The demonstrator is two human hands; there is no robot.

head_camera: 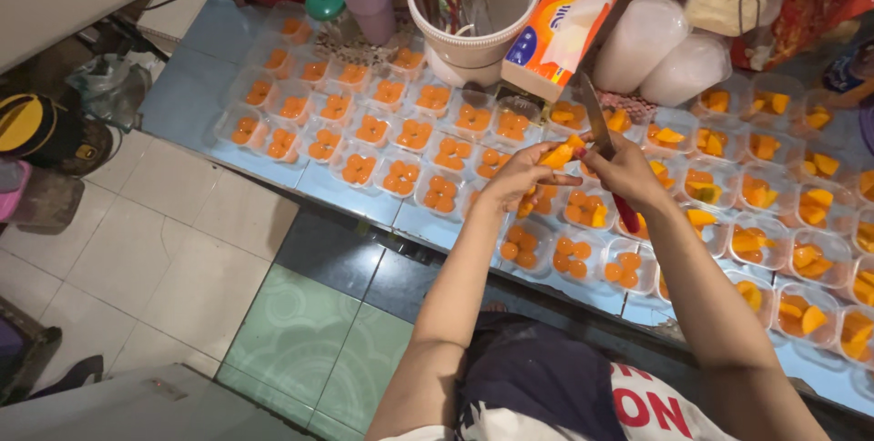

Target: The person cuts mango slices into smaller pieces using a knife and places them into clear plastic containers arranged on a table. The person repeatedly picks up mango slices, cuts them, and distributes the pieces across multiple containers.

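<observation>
- While held above rows of small clear cups (437, 193) of orange fruit, the left hand (515, 177) pinches a mango piece (558, 155) at its fingertips.
- Right hand (628, 171) grips a knife (596, 122), blade touching the piece.
- Both hover over the blue table (182, 100).

Warm indoor light, soft shadows, edges distorted, slight blur.

Packages at the back of the blue counter

An orange, white and blue tissue box (553, 36) leans beside the white bucket (478, 13), a tissue poking from its top. Right of it stand two stacks of clear lids (657, 51). Behind them sits a colourful red-and-yellow printed bag (801, 0).
</observation>
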